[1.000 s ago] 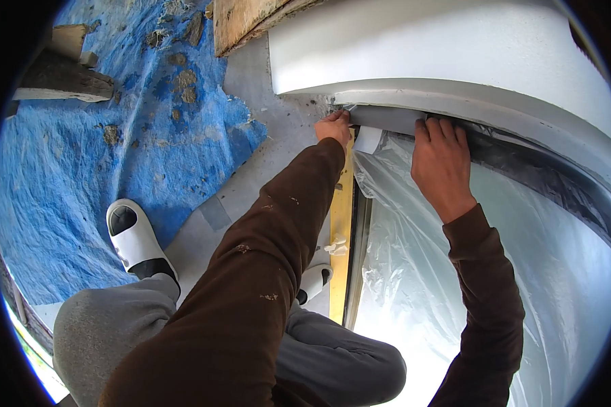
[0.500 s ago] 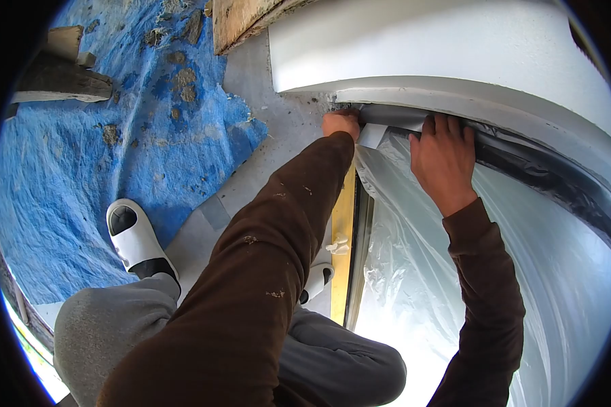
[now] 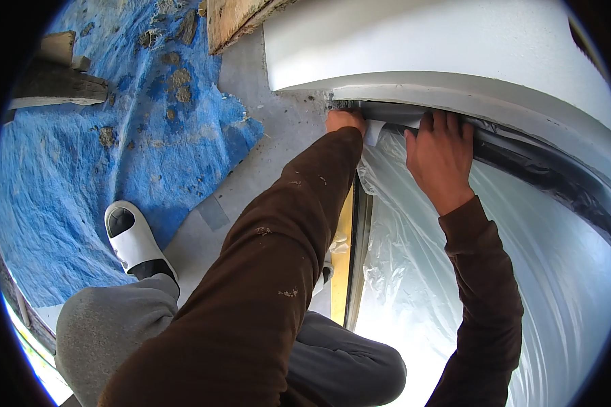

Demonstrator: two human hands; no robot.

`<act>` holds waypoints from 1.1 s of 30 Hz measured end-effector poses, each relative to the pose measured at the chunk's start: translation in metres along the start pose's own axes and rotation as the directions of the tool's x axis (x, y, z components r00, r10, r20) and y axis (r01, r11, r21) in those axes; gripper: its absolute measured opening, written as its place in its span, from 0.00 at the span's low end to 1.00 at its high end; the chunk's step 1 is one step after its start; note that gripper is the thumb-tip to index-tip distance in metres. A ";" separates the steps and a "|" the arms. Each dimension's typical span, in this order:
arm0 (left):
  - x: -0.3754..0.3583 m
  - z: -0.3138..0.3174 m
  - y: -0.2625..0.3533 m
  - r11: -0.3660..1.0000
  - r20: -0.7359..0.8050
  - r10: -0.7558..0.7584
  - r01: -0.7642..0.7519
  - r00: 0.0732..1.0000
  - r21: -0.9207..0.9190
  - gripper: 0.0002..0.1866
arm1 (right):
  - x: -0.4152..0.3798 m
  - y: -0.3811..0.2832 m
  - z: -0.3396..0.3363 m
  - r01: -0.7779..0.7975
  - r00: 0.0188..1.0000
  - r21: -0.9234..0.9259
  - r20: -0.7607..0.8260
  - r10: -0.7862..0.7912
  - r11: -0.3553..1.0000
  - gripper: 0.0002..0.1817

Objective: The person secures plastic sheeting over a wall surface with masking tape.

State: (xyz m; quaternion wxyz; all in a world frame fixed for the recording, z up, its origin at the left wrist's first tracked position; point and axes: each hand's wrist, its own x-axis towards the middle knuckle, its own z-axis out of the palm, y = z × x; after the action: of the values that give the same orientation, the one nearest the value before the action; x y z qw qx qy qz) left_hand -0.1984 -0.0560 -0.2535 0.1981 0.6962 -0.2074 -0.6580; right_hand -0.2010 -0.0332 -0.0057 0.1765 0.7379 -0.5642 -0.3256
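A dark grey plastic strip runs along the top of a window or door opening, under a white ledge. At its left end, by the frame corner, my left hand is closed; its fingers are tucked from view, and I cannot tell what they hold. Farther right, my right hand lies on the strip, fingers stretched over it and thumb apart. Between the hands, a short pale tab overlaps the edge of the strip. Clear plastic sheeting hangs in folds below, covering the opening.
Above is a white curved panel, with a wooden board at its left. A yellow strip edges the frame. A dirty blue tarp covers the grey floor at left, under wooden blocks. My white shoe stands at its edge.
My left hand has moved slightly right along the strip, now covering part of the pale tab. My right hand stays nearly in place on the strip.
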 end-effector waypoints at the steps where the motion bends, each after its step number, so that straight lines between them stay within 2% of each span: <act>1: -0.002 0.000 0.001 1.000 0.001 0.000 0.000 1.000 0.002 0.17 | 0.000 0.000 0.001 0.003 1.000 0.000 -0.026 -0.003 1.000 0.17; 3: -0.007 -0.003 0.003 1.000 -0.020 0.003 -0.003 1.000 -0.020 0.17 | -0.001 0.000 0.002 0.007 0.999 0.002 -0.052 -0.006 1.000 0.17; 6: -0.016 -0.004 0.008 0.998 -0.083 -0.051 0.047 0.995 -0.050 0.17 | -0.001 0.000 0.001 0.002 1.000 -0.005 0.010 -0.002 1.000 0.19; 11: -0.013 -0.002 0.001 0.992 -0.025 0.021 -0.024 0.999 -0.124 0.17 | -0.002 0.002 0.005 0.028 0.998 -0.020 -0.063 -0.029 0.999 0.18; 16: -0.013 0.000 -0.003 0.974 -0.043 0.040 -0.049 0.998 -0.219 0.17 | -0.002 0.001 0.003 0.017 0.999 0.013 -0.033 -0.017 1.000 0.16; 19: -0.012 -0.001 -0.003 0.977 -0.025 0.088 -0.092 0.996 -0.193 0.17 | -0.002 0.002 0.004 0.033 0.999 -0.006 -0.023 -0.033 0.999 0.18; 22: 0.005 0.007 -0.011 0.996 -0.040 0.030 -0.034 0.999 -0.088 0.17 | -0.002 0.001 0.004 0.044 0.999 -0.016 -0.011 -0.044 0.999 0.20; 24: 0.015 0.014 -0.019 0.966 -0.034 0.241 -0.237 0.970 0.099 0.18 | -0.002 0.002 0.003 0.045 0.999 -0.016 -0.003 -0.045 0.999 0.20; 25: 0.013 0.013 -0.017 0.967 -0.031 0.241 -0.237 0.970 0.098 0.18 | -0.002 0.001 0.002 0.044 0.999 -0.013 0.016 -0.044 0.999 0.19; 27: 0.010 0.007 -0.012 0.924 0.120 0.194 -0.222 0.974 0.311 0.17 | -0.003 0.000 0.001 0.044 0.998 -0.008 0.035 -0.044 0.999 0.18; 28: 0.012 0.009 -0.015 0.924 0.121 0.193 -0.221 0.974 0.311 0.17 | -0.004 0.000 0.001 0.047 0.998 -0.018 0.033 -0.046 0.999 0.18; 30: 0.017 0.016 -0.022 0.978 -0.016 0.208 -0.207 0.978 0.037 0.18 | -0.004 0.000 0.002 0.049 0.998 -0.026 0.034 -0.048 0.998 0.19; 33: 0.022 0.024 -0.029 0.965 -0.052 0.254 -0.249 0.966 0.084 0.18 | -0.004 0.000 0.004 0.071 0.997 -0.096 0.026 -0.069 0.993 0.24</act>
State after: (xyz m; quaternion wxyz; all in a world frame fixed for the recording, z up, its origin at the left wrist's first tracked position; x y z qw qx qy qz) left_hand -0.2206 -0.0438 -0.2894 0.2596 0.6917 -0.3127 -0.5970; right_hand -0.2045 -0.0286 -0.0072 0.1941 0.7441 -0.5235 -0.3668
